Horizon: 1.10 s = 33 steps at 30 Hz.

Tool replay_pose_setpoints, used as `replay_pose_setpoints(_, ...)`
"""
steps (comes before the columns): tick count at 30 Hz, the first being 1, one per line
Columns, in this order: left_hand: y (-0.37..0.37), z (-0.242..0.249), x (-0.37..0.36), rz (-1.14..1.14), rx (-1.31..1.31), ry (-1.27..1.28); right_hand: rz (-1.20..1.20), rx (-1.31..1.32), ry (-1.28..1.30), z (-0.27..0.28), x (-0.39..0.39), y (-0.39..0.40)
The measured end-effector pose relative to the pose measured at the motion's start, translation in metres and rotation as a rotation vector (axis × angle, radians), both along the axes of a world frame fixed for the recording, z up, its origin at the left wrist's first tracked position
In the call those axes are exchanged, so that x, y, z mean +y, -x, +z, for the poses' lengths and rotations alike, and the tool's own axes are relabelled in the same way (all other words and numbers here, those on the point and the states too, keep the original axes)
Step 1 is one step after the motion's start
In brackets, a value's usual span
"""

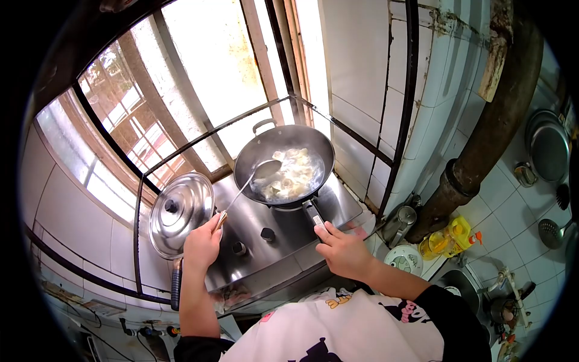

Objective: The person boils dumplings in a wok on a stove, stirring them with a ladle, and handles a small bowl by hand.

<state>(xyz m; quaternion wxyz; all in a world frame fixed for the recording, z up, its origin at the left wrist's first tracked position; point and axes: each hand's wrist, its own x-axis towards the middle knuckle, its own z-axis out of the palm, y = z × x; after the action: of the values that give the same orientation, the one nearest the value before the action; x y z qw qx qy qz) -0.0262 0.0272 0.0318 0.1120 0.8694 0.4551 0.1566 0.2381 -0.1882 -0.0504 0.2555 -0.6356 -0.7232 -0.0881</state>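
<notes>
My left hand [202, 244] is closed round the handle of a long metal ladle [242, 190], whose bowl lies inside the wok near its left side. The dark wok [243, 158] sits on the stainless steel gas stove [289, 241]. In it, pale pieces that look like dumplings [294, 175] lie in frothy, steaming water. My right hand [346, 252] grips the end of the wok's black handle [312, 211], fingers bent around it. A steel lid [188, 208] with a black knob leans to the left of the stove, close to my left hand.
A black metal frame [211, 130] runs behind and around the stove, before a bright window. To the right stand a steel container [401, 222], a patterned bowl [405, 259] and a yellow oil bottle [449, 236]. A brown pipe [476, 157] rises beside them. A sink [461, 280] lies lower right.
</notes>
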Motion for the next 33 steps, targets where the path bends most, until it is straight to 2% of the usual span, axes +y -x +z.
replay_pose_setpoints(3,0.007,0.010,-0.007,0.038,0.022,-0.053,-0.002,0.006,-0.002,0.001,-0.001,0.001)
replay_pose_setpoints(7,0.026,0.029,-0.019,0.002,0.128,-0.235,0.006,0.015,-0.011,0.002,0.000,0.000)
replay_pose_setpoints(8,0.031,0.028,-0.020,-0.037,0.087,-0.302,0.002,0.010,-0.010,0.001,0.000,0.000)
replay_pose_setpoints(12,0.035,0.036,-0.033,-0.002,0.165,-0.329,-0.006,0.005,-0.009,0.000,0.000,0.001)
replay_pose_setpoints(17,0.036,0.025,-0.035,-0.014,0.184,-0.419,-0.006,0.012,0.003,0.002,0.000,0.002)
replay_pose_setpoints(26,0.023,-0.005,-0.038,-0.015,0.159,-0.358,-0.013,0.002,0.009,0.001,0.001,0.004)
replay_pose_setpoints(31,0.013,-0.031,-0.029,0.019,0.027,-0.311,-0.030,-0.044,0.015,0.004,0.000,0.005)
replay_pose_setpoints(33,0.005,-0.039,-0.021,0.041,0.007,-0.306,-0.021,0.013,0.009,-0.005,0.003,0.005)
